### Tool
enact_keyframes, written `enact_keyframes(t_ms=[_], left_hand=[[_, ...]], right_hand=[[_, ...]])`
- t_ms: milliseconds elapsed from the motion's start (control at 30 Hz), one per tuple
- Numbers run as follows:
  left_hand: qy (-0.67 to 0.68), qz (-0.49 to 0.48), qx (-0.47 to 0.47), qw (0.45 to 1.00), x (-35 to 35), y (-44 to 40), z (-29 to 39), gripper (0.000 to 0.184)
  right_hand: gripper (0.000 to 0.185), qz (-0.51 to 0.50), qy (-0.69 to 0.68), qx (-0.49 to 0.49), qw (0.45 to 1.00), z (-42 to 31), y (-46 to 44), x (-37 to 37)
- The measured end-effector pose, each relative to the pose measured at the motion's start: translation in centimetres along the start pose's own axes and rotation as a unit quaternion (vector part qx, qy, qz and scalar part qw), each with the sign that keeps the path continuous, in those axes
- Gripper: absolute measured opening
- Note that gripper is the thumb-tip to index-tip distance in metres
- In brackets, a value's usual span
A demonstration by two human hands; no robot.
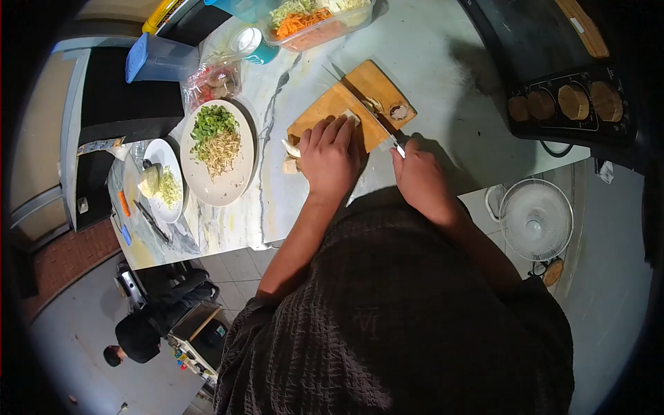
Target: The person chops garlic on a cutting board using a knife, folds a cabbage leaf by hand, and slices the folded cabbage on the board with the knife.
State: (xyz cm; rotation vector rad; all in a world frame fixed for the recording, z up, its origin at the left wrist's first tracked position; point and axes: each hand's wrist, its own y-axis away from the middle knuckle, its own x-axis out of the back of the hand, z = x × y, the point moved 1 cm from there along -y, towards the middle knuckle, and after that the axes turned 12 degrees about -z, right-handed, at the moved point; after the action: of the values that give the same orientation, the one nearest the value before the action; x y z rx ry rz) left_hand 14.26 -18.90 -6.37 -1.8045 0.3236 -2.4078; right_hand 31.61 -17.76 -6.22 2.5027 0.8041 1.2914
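Observation:
My right hand is closed around the handle of a kitchen knife, whose long thin blade slants up and left across a wooden cutting board. My left hand presses down on the board with its fingers together and bent. A pale piece of food shows at its fingertips, close to the blade; its kind is unclear. More pale chunks lie beside the left hand at the board's near left edge. Thin pale slivers rest on the board beyond the blade.
An oval plate bears chopped greens and bean sprouts; a smaller plate holds pale shreds. Behind stand a clear tub of shredded vegetables, a teal can and a plastic bag. An oven is at right, a fan below, another person lower left.

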Motion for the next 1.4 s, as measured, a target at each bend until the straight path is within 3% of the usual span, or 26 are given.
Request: enact_keyframes(t_ms=[267, 1400], left_hand=[[0.012, 0.016, 0.012, 1.0, 0.1, -0.3, 0.4, 0.018], [0.012, 0.013, -0.001, 1.0, -0.4, -0.2, 0.0, 0.019]], right_hand=[[0.034, 0.009, -0.012, 0.044, 0.999, -0.6, 0.0, 0.1], [0.034, -0.045, -0.01, 0.03, 0.998, -2.3, 0.4, 0.1]])
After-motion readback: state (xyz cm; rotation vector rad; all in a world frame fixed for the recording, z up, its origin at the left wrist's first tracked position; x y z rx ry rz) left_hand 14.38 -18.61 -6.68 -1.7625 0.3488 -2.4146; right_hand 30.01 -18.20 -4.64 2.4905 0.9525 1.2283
